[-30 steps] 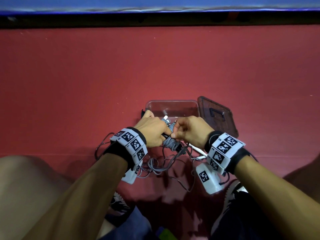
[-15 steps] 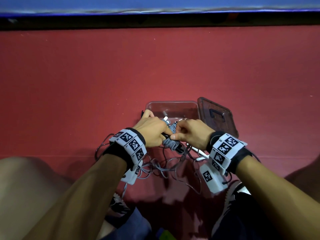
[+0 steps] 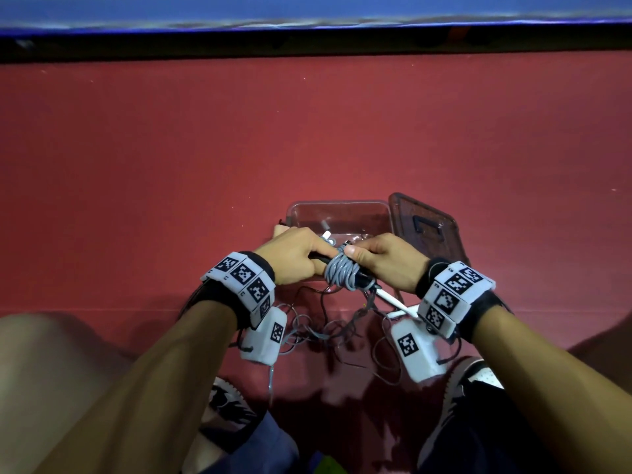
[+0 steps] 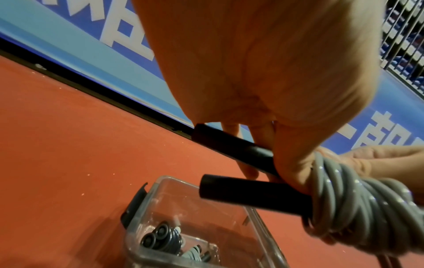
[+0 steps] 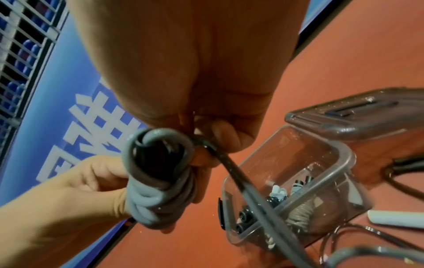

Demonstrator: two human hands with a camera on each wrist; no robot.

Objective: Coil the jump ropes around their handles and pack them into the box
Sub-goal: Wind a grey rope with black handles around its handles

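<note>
Red floor (image 3: 136, 165), both hands' fingers (image 4: 296, 170) gripping 2 black handles (image 4: 252, 197) (grey rope (image 3: 342, 271) coiled between), above clear box (image 3: 386, 213)

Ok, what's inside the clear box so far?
In the clear box lies at least one coiled rope bundle with dark handle ends and white pieces. Hands block part of the head view, so the exact count is unclear.
</note>
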